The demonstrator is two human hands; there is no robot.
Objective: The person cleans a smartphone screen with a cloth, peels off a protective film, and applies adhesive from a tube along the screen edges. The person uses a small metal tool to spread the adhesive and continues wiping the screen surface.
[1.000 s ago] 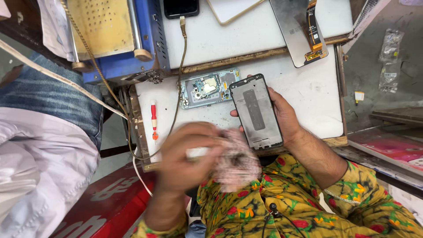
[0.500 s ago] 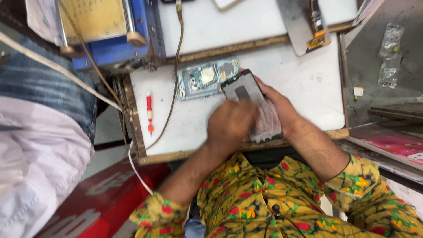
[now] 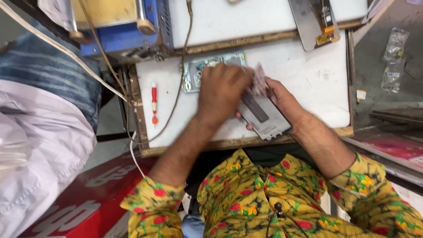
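Note:
My right hand (image 3: 284,103) holds a dark phone frame (image 3: 263,117) flat on the white work board (image 3: 317,79), gripping it from the right side. My left hand (image 3: 222,90) presses a crumpled pinkish cloth (image 3: 259,80) against the upper end of the frame and hides that end. Just behind the left hand lies a second opened phone body (image 3: 200,70) with its metal insides showing.
A red-handled screwdriver (image 3: 154,102) lies at the board's left. A brown cable (image 3: 176,97) crosses the board. A blue machine (image 3: 119,35) stands at the back left, a loose screen panel (image 3: 315,20) at the back right. Another person's jeans and white garment (image 3: 39,132) sit left.
My left hand rose from in front of my chest with the cloth, reached the phone frame and moved up along it to its top end. The view shifted slightly.

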